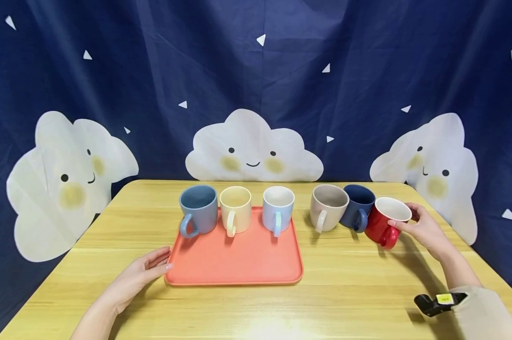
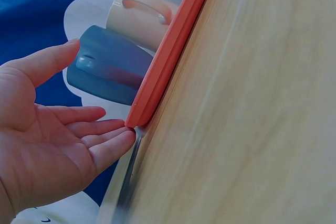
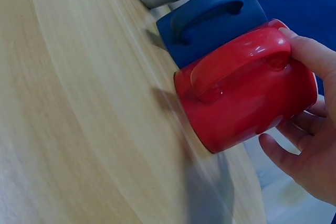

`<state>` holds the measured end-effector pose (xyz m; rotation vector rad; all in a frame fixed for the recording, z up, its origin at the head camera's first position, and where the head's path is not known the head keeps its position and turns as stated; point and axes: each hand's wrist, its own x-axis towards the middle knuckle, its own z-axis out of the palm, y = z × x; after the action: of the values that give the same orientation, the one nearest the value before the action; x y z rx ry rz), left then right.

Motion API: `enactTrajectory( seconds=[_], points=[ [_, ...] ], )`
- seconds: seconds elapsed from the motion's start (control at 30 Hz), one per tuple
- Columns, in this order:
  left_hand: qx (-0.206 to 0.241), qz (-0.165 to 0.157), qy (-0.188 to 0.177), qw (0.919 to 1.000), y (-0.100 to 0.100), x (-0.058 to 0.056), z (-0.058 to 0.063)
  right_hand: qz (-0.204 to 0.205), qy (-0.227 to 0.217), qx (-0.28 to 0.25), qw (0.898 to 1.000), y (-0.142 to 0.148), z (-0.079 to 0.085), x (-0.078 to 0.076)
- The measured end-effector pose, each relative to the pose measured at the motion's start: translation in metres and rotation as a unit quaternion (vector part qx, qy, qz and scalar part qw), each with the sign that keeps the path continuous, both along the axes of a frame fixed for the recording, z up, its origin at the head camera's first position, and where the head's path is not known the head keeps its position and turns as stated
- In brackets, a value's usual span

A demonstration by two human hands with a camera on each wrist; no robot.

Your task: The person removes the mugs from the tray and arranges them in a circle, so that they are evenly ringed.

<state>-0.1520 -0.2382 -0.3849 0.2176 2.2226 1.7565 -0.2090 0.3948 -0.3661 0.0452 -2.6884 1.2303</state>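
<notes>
My right hand (image 1: 428, 232) grips a red mug (image 1: 377, 228) with a white inside at its rim, thumb near the handle and fingers on the far side. In the head view this mug leans; whether its base fully touches the table I cannot tell. Right beside it stands a dark blue mug (image 3: 210, 22), then a beige-grey mug (image 1: 327, 215). My left hand (image 1: 134, 278) lies at the left edge of a coral tray (image 1: 234, 262), fingers extended, fingertips touching the tray's corner in the left wrist view. On the tray stand a grey-blue mug (image 1: 202, 212), a cream mug (image 1: 240, 210) and a light blue mug (image 1: 281, 215).
The wooden table (image 1: 345, 293) carries everything, with the mugs in a row across its back half. Behind it hangs a dark blue curtain (image 1: 162, 61) with white clouds. A black device (image 1: 436, 304) is strapped at my right wrist.
</notes>
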Motion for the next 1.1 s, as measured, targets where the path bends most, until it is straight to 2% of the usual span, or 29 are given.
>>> enactTrajectory(
  seconds=[0.17,0.33,0.53,0.67,0.77,0.9,1.1],
  points=[
    [0.000,0.000,-0.005,1.0000,0.001,0.001,0.001,0.008,0.013,-0.004,1.000,-0.003,0.010,0.003],
    [-0.002,0.004,-0.006,1.0000,0.001,0.001,0.001,0.007,0.048,-0.010,0.999,-0.014,0.033,0.001],
    [-0.005,0.010,-0.002,0.9999,0.000,0.000,0.001,-0.010,0.093,-0.006,0.996,-0.052,0.063,0.000],
    [-0.003,0.008,-0.002,1.0000,0.001,0.000,0.002,0.021,0.113,-0.012,0.993,-0.086,0.073,0.002],
    [-0.003,0.010,-0.004,0.9999,0.002,0.000,0.002,0.060,0.118,-0.020,0.991,-0.113,0.076,0.004],
    [-0.004,0.005,0.000,1.0000,0.002,0.000,0.002,0.104,0.124,-0.057,0.985,-0.145,0.072,0.007],
    [-0.007,0.000,0.004,1.0000,0.001,0.000,0.001,0.123,0.104,-0.126,0.979,-0.187,0.060,0.012]
  ],
)
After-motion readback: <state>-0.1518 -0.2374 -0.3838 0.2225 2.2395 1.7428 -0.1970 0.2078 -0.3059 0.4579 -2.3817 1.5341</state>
